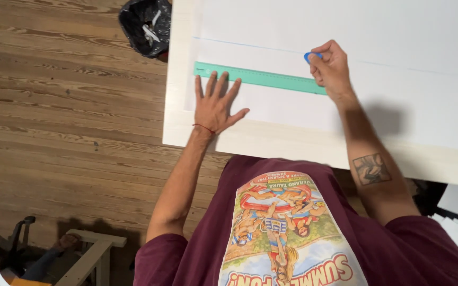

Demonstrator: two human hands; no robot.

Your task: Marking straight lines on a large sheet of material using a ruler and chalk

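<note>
Nearest us is our maroon shirt with a colourful print (pixel 287 233). Beyond it, our left hand (pixel 214 103) lies flat with fingers spread, pressing the long green plastic ruler (pixel 261 78) onto the white sheet (pixel 377 100) covering the pale wooden table (pixel 178 116). Our right hand (pixel 331 69) pinches a small blue marking piece (pixel 310 55) just above the ruler's right end.

I see no packages, labels, signs or screens. The nearest thing to one is a black bin bag (pixel 147 25) just off the far left corner of the white table (pixel 181 127): crumpled, glossy, open-mouthed, holding pale scraps.
</note>
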